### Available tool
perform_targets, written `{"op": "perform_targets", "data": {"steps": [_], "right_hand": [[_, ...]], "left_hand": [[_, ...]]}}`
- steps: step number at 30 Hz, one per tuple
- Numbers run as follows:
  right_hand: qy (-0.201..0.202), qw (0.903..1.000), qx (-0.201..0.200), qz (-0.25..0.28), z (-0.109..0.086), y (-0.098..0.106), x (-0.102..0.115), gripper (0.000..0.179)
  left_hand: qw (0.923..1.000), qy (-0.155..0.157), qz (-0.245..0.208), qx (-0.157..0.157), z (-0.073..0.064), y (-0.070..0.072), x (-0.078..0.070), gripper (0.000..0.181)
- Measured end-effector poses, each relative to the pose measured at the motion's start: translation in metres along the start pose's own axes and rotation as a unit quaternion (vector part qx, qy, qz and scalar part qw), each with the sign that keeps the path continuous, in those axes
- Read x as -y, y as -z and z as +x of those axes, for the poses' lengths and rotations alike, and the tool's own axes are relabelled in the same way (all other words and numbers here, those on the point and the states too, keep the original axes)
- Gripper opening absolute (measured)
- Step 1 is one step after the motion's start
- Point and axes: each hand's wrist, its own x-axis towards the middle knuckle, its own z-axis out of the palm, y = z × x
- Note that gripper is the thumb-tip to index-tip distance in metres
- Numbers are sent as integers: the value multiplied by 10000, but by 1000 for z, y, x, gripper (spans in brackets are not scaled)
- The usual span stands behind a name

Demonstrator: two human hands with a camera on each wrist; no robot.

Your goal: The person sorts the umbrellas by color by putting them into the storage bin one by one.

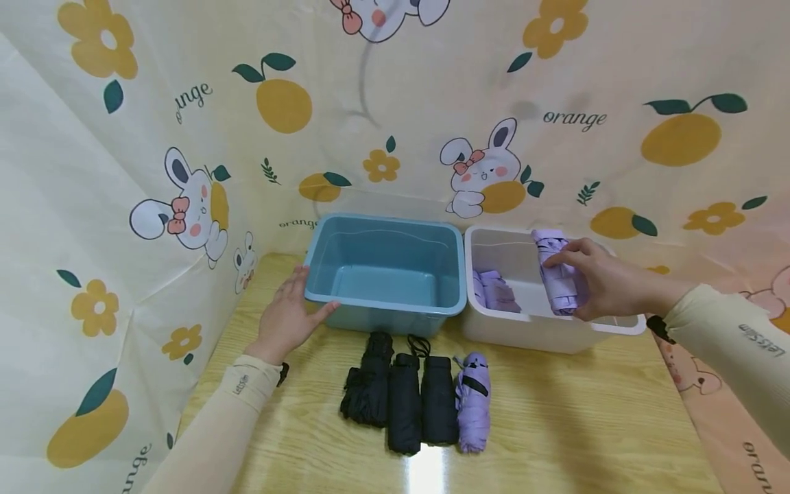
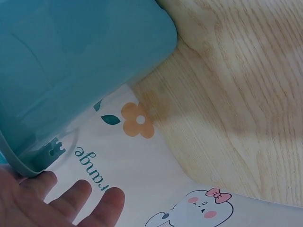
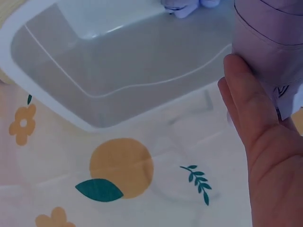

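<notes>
My right hand [image 1: 607,280] grips a folded purple umbrella [image 1: 557,274], fingers on one side and thumb on the other, over the right part of the white bin [image 1: 524,333]. In the right wrist view, the fingers [image 3: 246,90] lie along the umbrella's wrapped cloth. More folded purple umbrellas [image 1: 498,291] lie inside the white bin at its left end. At the left, my left hand [image 1: 286,312] touches the near left corner of the blue bin [image 1: 395,307], its fingers extended and thumb spread along the rim.
On the wooden table [image 1: 555,425], before the bins, lie a loosely bundled black umbrella [image 1: 369,384], two neat black umbrellas [image 1: 404,405] and a purple umbrella [image 1: 474,405], side by side. The bins stand next to each other against a printed cloth [image 1: 395,103].
</notes>
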Motion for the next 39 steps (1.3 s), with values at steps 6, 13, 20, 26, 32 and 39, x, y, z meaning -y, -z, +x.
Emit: {"op": "perform_targets", "data": {"steps": [6, 13, 20, 26, 32, 39], "right_hand": [[-312, 9993, 218, 68, 15, -6, -12, 83], [-463, 9978, 391, 256, 30, -19, -26, 81], [-653, 9956, 596, 320, 45, -26, -36, 83], [-769, 9929, 815, 388, 58, -30, -43, 84], [-846, 9905, 1034, 335, 68, -42, -54, 83], [-809, 9895, 1194, 43, 79, -52, -60, 84]], "left_hand": [[9999, -67, 7, -102, 1, -2, 0, 105], [10000, -33, 26, -67, 1, -2, 1, 104], [10000, -12, 37, -34, 1, 0, 2, 104], [10000, -4, 40, -39, 2, 0, 3, 104], [10000, -14, 50, -70, 2, 0, 0, 103], [9999, 10, 59, -95, 0, 4, -4, 101]]}}
